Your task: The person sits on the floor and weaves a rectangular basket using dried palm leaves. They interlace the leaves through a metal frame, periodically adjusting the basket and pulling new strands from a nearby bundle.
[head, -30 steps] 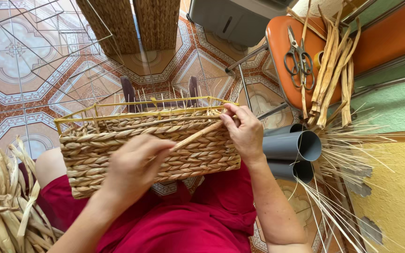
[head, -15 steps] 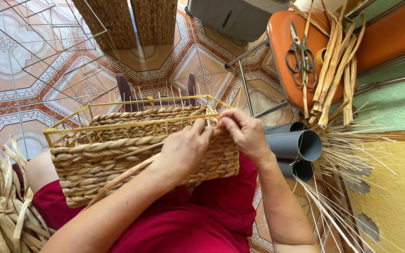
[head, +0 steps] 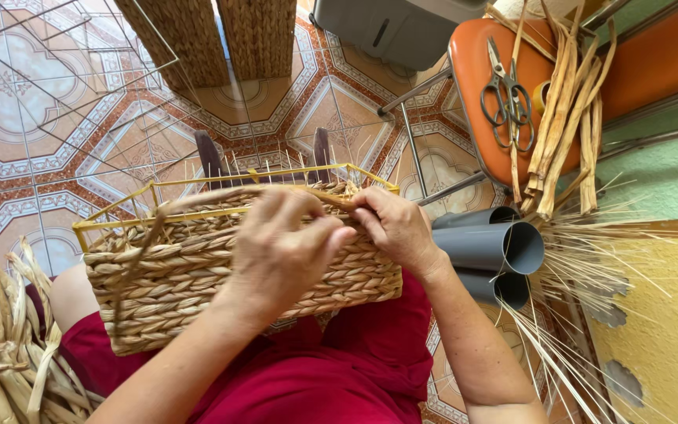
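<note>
A half-woven straw basket (head: 198, 275) on a yellow wire frame (head: 119, 212) rests on my lap. A long flat straw strand (head: 198, 196) runs from the right end of the rim, arcs left along the top and hangs down the basket's front. My left hand (head: 284, 251) lies over the basket's front with its fingers curled on the strand near the rim. My right hand (head: 394, 228) pinches the same strand at the rim's right corner, fingertips almost touching the left hand.
Grey plastic tubes (head: 496, 251) holding thin straws lie at my right. An orange chair (head: 480, 86) carries scissors (head: 504, 94) and straw strips (head: 566, 110). Two woven baskets (head: 213, 39) and a bare wire frame (head: 64, 86) stand on the tiled floor. Straw bundles (head: 1, 345) sit at left.
My left hand has risen from the basket's front to the rim beside the right hand. The strand now loops left across the top. The basket has tilted slightly.
</note>
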